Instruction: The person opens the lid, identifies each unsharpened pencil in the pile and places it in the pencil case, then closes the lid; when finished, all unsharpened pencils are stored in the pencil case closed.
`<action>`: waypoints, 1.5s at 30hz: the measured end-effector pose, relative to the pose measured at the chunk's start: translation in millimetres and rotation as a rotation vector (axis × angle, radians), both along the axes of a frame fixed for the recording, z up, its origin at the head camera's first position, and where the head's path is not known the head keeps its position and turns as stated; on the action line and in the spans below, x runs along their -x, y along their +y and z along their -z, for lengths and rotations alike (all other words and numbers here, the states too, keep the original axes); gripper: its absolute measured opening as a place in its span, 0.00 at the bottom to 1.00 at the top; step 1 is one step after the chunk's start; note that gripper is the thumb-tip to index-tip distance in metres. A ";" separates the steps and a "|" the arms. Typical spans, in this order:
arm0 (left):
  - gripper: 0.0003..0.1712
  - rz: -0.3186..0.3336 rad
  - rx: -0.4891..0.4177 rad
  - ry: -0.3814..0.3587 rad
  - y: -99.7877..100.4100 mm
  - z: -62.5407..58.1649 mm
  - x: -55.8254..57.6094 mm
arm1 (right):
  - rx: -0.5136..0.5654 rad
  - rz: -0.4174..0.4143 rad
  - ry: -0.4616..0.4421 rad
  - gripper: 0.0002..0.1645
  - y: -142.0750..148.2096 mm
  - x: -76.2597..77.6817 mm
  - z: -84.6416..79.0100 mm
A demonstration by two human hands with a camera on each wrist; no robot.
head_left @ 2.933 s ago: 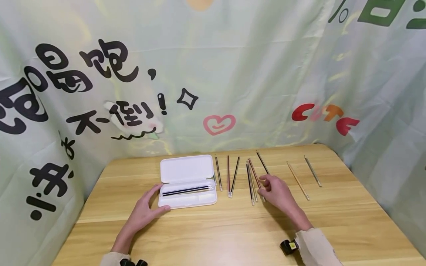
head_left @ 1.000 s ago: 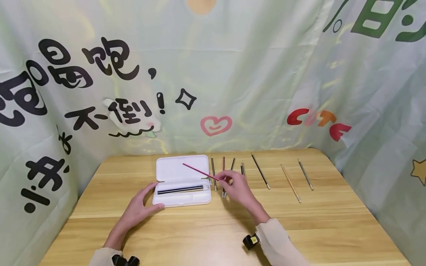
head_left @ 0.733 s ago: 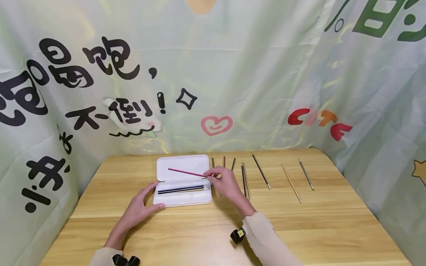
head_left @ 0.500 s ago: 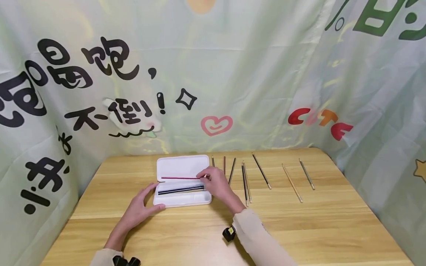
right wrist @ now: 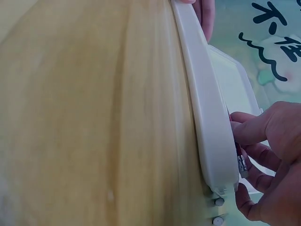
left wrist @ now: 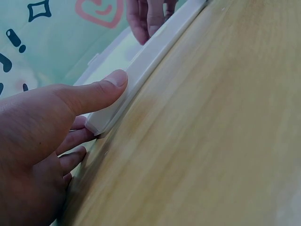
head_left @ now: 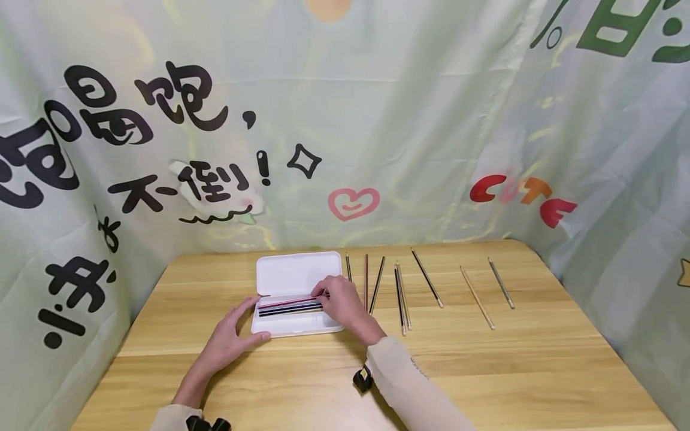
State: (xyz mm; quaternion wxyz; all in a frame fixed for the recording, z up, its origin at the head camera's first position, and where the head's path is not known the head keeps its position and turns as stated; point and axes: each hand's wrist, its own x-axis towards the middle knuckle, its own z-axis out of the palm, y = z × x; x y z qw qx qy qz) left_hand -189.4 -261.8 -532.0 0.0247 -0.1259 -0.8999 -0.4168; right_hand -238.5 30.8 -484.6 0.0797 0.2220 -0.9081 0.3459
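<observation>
An open white pencil case (head_left: 296, 330) lies on the table with its lid (head_left: 296, 272) folded back. My left hand (head_left: 229, 338) holds its left end; in the left wrist view the thumb (left wrist: 101, 92) presses on the front rim and the fingers lie at the end. My right hand (head_left: 342, 302) pinches a dark red pencil (head_left: 293, 300) near its eraser end, low over the case's back compartment. Just in front of it lie black pencils (head_left: 286, 310), their right ends hidden by my hand. The red pencil's metal ferrule (right wrist: 241, 165) shows between fingers in the right wrist view.
Right of the case several pencils lie spread: a dark red one (head_left: 366, 275), black ones (head_left: 426, 275), a natural wood one (head_left: 477, 297) and a grey one (head_left: 501, 284). A printed curtain (head_left: 420, 149) hangs behind the wooden table (head_left: 302, 383).
My right hand has taken the red pencil from the group on the right, carried it left, turned it lengthwise and lowered it into the case. My left hand has stayed at the case.
</observation>
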 end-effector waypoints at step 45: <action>0.51 -0.002 -0.013 0.002 1.5 -3.1 -0.8 | 0.187 0.295 -0.076 0.26 94.7 -17.3 -2.8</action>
